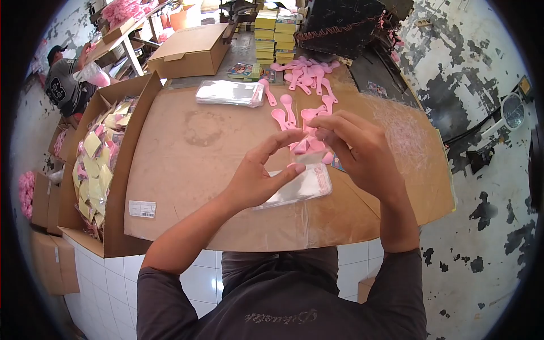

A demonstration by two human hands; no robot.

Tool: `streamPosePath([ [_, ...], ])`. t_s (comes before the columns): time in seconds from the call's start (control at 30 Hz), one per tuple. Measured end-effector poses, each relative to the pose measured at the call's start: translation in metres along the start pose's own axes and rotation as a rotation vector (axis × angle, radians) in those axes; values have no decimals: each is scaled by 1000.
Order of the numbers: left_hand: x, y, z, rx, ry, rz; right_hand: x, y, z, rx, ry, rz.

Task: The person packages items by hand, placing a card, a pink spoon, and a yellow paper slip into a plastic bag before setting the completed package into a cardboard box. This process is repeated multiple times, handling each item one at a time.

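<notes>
A small clear plastic bag (309,158) is stretched between my two hands above the cardboard-covered table, with something pink showing at it. My left hand (258,174) pinches its near left side between thumb and fingers. At the upper right, my right hand (362,152) has its fingers bent and pressed together by the bag's edge. Just below lies a stack of clear plastic bags (300,188). Pink measuring spoons (285,105) are scattered beyond my hands, some partly hidden by them.
A long carton (148,105) full of packed bags stands on the left. Another stack of bags (229,93) lies farther back, near a closed cardboard box (190,52), yellow-edged card stacks (275,34) and a pink spoon pile (311,72). A person (65,82) works at the far left.
</notes>
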State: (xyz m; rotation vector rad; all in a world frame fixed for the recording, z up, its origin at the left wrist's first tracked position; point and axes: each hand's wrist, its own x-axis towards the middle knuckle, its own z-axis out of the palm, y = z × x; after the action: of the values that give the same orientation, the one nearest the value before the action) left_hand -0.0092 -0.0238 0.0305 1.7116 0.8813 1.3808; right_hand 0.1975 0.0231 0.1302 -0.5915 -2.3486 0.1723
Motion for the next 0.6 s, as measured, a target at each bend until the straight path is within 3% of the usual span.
streamPosePath([
  [0.17,-2,-2,-4,-253,-49,-178,-3,-1,15,149,-13,62],
  [0.27,-1,0,-1,-302,37,-166,-3,7,23,83,127,65],
  [0.37,-1,5,-4,-319,42,-219,-4,6,31,-19,231,-60],
  [0.47,-4,-6,1,-206,126,-145,0,-6,32,-283,97,-231],
  [0.6,-5,-3,-2,89,96,-169,-3,-4,39,-387,24,-234],
])
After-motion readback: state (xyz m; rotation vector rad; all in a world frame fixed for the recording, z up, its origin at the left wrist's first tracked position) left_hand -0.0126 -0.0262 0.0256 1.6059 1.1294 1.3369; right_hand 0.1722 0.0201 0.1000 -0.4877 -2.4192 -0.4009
